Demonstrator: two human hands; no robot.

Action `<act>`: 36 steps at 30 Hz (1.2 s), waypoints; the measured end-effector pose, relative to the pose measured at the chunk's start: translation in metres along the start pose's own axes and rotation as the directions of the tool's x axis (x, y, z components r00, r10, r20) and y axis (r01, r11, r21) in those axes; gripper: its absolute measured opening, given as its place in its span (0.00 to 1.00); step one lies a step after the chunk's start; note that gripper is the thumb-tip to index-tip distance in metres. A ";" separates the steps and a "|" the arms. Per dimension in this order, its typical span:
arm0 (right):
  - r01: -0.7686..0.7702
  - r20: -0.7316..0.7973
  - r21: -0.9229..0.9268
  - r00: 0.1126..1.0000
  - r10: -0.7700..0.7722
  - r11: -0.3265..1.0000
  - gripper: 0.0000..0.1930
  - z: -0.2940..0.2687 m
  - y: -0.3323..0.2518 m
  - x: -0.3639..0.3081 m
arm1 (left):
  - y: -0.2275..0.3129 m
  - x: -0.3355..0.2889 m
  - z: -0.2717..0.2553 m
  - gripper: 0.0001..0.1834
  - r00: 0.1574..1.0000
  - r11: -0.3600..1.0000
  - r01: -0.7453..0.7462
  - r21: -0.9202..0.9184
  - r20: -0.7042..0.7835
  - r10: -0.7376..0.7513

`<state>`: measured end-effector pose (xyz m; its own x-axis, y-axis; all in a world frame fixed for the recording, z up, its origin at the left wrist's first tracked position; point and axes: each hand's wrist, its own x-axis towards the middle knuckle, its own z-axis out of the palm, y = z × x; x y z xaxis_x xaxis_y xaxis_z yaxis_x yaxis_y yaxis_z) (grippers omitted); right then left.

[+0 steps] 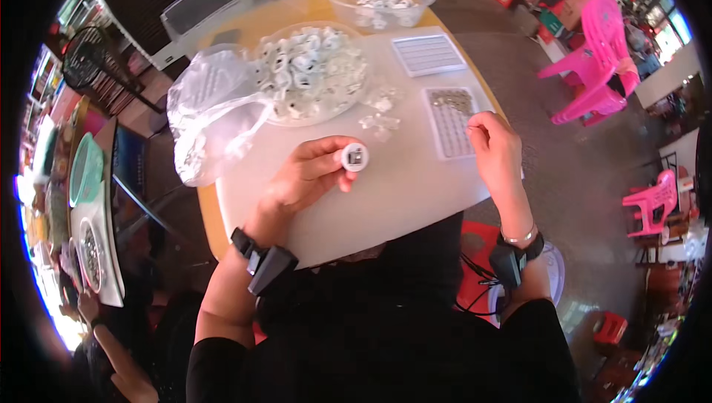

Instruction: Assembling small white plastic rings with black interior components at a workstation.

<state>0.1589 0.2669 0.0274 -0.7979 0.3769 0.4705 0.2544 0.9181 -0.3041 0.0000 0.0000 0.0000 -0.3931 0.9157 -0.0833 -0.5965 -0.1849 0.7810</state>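
Here the left hand (308, 177) pinches a small round white cap (354, 156) with a dark square centre between thumb and fingertips, held just above the white tabletop (393, 195). Right of it, the right hand (495, 147) has its fingers pressed together at the edge of a ridged tray (450, 125); whether it pinches anything I cannot tell. Beyond the left hand sit a dish of white parts (311, 69) and a crumpled clear bag (211, 110).

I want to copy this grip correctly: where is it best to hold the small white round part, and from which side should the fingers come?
Hold the small white round part by its curved outer rim, as the left hand does, fingertips coming from its left and below. The part is a flat disc with a dark square centre facing up, so gripping the rim probably leaves that centre open to the right hand.
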 end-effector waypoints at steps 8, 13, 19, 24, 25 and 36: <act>0.112 -0.092 0.612 0.993 -0.071 0.783 0.07 0.017 -0.117 -0.008 | 0.005 -0.002 0.002 0.19 0.999 0.999 0.031 -0.035 -0.010 -0.032; 0.309 -0.222 0.444 0.947 -0.232 0.841 0.12 0.030 -0.128 -0.011 | 0.006 -0.003 0.000 0.18 0.999 0.999 0.022 -0.041 0.043 -0.021; 0.338 -0.227 0.436 0.938 -0.261 0.834 0.12 0.031 -0.129 -0.014 | 0.005 -0.002 0.001 0.19 0.999 1.000 0.020 -0.003 0.040 -0.019; 0.373 -0.254 0.413 0.923 -0.288 0.831 0.13 0.033 -0.128 -0.015 | 0.005 -0.002 0.003 0.19 0.999 1.000 0.013 0.022 0.048 -0.014; 0.383 -0.256 0.415 0.919 -0.298 0.825 0.13 0.033 -0.127 -0.014 | 0.005 -0.002 0.003 0.19 0.999 1.000 0.015 0.027 0.045 -0.016; 0.265 -0.052 0.544 0.958 -0.283 0.796 0.08 0.027 -0.119 -0.007 | 0.004 -0.002 0.006 0.19 1.000 0.989 0.025 0.143 0.007 -0.026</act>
<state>0.1195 0.1512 0.0377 -0.8077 0.1074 0.5798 -0.3065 0.7635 -0.5684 0.0022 -0.0008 0.0070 -0.3726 0.9226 -0.0997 -0.4996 -0.1089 0.8594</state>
